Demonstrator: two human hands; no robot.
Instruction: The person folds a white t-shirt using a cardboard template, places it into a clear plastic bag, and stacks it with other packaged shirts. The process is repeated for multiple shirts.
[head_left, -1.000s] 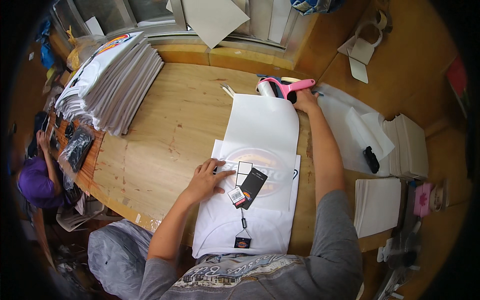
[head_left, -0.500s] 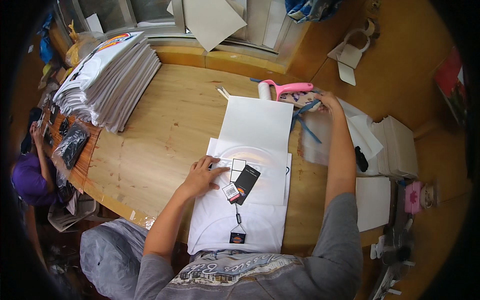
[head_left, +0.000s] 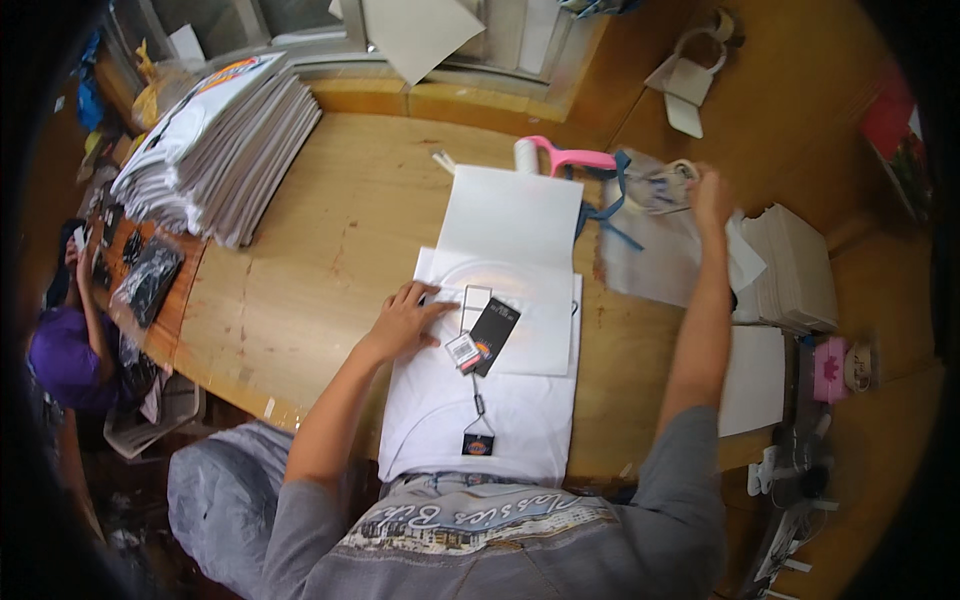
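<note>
A folded white T-shirt (head_left: 480,430) lies on the table in front of me, with a white sheet (head_left: 515,215) over its upper part. A black hang tag (head_left: 494,330) and white labels rest on top, strung to a small black tag (head_left: 478,444) lower down. My left hand (head_left: 405,318) is flat at the left edge of the shirt, fingers spread near the labels. Out to the far right, my right hand (head_left: 712,198) is closed on a pale, crumpled-looking thing with dark print (head_left: 662,190); blur hides its exact kind.
A tall stack of folded white shirts (head_left: 215,150) stands back left. Beyond the sheet lie a pink-handled lint roller (head_left: 575,158) and a blue ribbon (head_left: 612,228). White card stacks (head_left: 790,265) stand at right. Someone in purple (head_left: 72,355) sits at far left.
My right hand has moved right, taking the pale printed thing away from beside the lint roller. My left hand stays on the shirt. The view has shifted slightly.
</note>
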